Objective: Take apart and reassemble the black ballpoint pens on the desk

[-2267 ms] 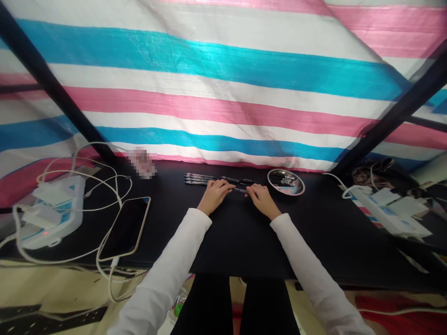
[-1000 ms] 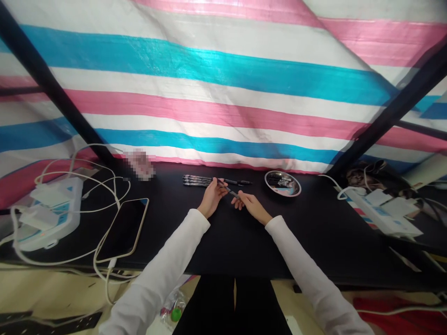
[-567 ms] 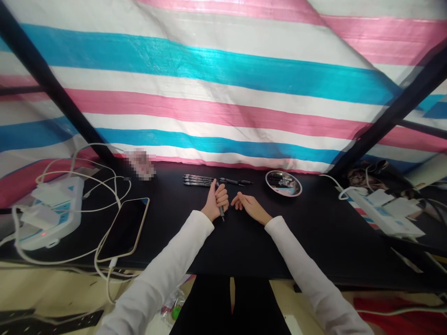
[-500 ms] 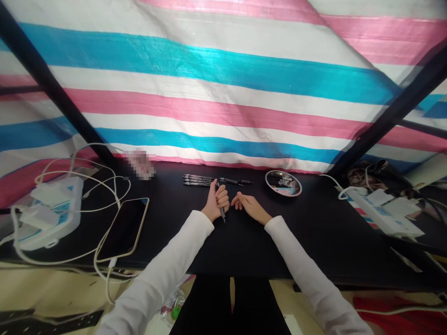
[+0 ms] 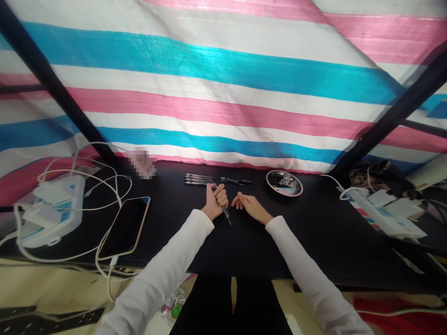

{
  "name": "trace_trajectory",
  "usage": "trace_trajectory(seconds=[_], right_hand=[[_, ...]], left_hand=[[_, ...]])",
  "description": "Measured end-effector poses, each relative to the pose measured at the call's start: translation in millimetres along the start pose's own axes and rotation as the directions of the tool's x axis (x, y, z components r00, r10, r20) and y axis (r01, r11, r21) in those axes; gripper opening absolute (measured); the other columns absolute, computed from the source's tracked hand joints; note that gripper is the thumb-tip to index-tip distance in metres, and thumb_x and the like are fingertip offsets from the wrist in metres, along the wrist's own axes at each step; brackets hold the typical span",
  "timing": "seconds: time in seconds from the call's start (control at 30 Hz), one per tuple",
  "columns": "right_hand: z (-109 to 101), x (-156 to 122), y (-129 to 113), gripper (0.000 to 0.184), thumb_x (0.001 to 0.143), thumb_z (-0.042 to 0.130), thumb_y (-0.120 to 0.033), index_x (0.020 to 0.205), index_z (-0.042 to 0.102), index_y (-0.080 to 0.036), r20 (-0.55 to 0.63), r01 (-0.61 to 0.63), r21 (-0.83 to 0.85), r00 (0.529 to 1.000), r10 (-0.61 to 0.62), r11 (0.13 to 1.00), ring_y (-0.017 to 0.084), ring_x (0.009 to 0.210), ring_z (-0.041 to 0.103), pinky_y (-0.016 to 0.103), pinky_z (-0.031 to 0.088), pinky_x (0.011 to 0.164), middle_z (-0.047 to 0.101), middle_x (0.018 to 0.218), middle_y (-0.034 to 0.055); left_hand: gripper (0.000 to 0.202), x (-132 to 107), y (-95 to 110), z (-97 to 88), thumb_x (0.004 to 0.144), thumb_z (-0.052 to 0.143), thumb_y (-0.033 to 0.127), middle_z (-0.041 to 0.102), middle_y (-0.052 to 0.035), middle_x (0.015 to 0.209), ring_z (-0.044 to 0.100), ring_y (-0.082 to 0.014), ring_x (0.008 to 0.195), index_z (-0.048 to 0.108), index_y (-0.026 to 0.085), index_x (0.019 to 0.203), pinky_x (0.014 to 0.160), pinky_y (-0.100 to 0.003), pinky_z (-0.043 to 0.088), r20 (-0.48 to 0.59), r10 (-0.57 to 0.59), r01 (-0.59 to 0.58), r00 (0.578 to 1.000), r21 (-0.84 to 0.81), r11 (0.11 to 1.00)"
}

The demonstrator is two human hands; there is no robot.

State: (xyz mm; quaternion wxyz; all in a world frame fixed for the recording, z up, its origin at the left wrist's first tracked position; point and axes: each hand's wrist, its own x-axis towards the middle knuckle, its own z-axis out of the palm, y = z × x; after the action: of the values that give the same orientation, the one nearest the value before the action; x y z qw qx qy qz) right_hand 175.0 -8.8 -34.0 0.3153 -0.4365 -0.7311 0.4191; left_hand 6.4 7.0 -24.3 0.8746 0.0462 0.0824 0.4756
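My left hand (image 5: 215, 202) is wrapped around a pen (image 5: 226, 213) above the black tabletop. Its slim tip points down and to the right, and my thumb lies by the upper end. Beside it on the right, my right hand (image 5: 250, 205) hovers with fingers loosely bent and apart, nothing visible in them. Just beyond my left hand, several pens (image 5: 199, 179) lie side by side in a row. To their right are dark pen parts or pens (image 5: 235, 181), too small to tell which. A round metal dish (image 5: 284, 195) holds more dark pen-like pieces.
A phone (image 5: 125, 228) on a charging cable lies at the left, near a white power strip box (image 5: 73, 204) with tangled cords. Another power strip (image 5: 387, 214) sits at the right. A striped sheet (image 5: 223, 79) hangs behind the table (image 5: 244, 251).
In my left hand the pen has tilted, its tip swinging to the right and showing more. My left thumb has come down from its raised position. My right hand has barely moved.
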Motion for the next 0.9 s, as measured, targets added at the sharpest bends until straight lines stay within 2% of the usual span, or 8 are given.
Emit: trace_trajectory(seconds=[0.2,0.33,0.63,0.73,0.83,0.9], right_hand=[[-0.4,-0.6,-0.4,0.065,0.088,0.022,-0.062,0.08,0.066,-0.016,-0.003,0.013,-0.012,1.0,-0.013,1.0,0.013,0.062,0.051,0.027,0.041,0.064,0.058,0.067,0.0037],[-0.3,-0.6,-0.7,0.065,0.088,0.023,-0.063,0.08,0.066,-0.016,-0.008,0.01,-0.013,1.0,-0.01,1.0,0.013,0.063,0.051,0.028,0.042,0.065,0.058,0.067,0.0038],[0.1,-1.1,-1.6,0.063,0.088,0.024,-0.062,0.079,0.066,-0.016,-0.008,0.017,0.007,1.0,-0.017,1.0,0.013,0.063,0.051,0.027,0.041,0.064,0.057,0.067,0.0033],[-0.1,-1.2,-1.2,0.063,0.088,0.024,-0.062,0.079,0.066,-0.016,-0.013,0.017,0.001,1.0,-0.017,1.0,0.013,0.062,0.051,0.026,0.041,0.064,0.057,0.065,0.0029],[-1.9,-2.2,-1.2,0.062,0.09,0.022,-0.06,0.08,0.065,-0.016,-0.046,0.024,-0.046,0.999,-0.026,0.999,0.012,0.061,0.05,0.026,0.04,0.063,0.056,0.066,0.0025],[-4.8,-3.4,-2.0,0.059,0.091,0.021,-0.057,0.082,0.064,-0.017,-0.098,0.036,-0.116,0.994,-0.047,0.993,0.013,0.063,0.05,0.026,0.039,0.064,0.055,0.068,0.0025]], left_hand=[[0.042,-0.3,-1.0,2.6,0.086,0.034,0.037,0.004,0.0088,0.045,0.003,-0.0041,0.031,0.02,0.018,0.052,0.031,-0.017,0.003,-0.028,0.015,-0.013,0.999,0.059,0.998],[0.041,-0.2,-0.3,2.4,0.085,0.034,0.037,0.004,0.0084,0.043,0.004,-0.0044,0.03,0.018,0.018,0.051,0.031,-0.018,0.003,-0.081,0.083,-0.076,0.993,0.088,0.993],[0.04,-2.6,2.5,4.4,0.084,0.034,0.035,0.004,0.0079,0.042,0.005,-0.005,0.031,0.018,0.018,0.051,0.031,-0.019,0.005,-0.066,0.172,-0.163,0.983,0.118,0.979],[0.04,-2.1,5.8,4.1,0.086,0.033,0.038,0.009,0.0081,0.043,0.01,-0.0048,0.031,0.025,0.018,0.052,0.031,-0.018,0.008,-0.046,0.226,-0.216,0.973,0.16,0.963],[0.037,1.8,13.3,3.1,0.088,0.032,0.042,0.018,0.0079,0.044,0.018,-0.0053,0.032,0.037,0.018,0.061,0.032,-0.017,0.013,-0.031,0.362,-0.339,0.932,0.288,0.896],[0.036,5.8,20.5,0.8,0.089,0.03,0.045,0.026,0.007,0.048,0.026,-0.0062,0.036,0.04,0.018,0.067,0.034,-0.017,0.02,-0.062,0.526,-0.454,0.848,0.425,0.783]])
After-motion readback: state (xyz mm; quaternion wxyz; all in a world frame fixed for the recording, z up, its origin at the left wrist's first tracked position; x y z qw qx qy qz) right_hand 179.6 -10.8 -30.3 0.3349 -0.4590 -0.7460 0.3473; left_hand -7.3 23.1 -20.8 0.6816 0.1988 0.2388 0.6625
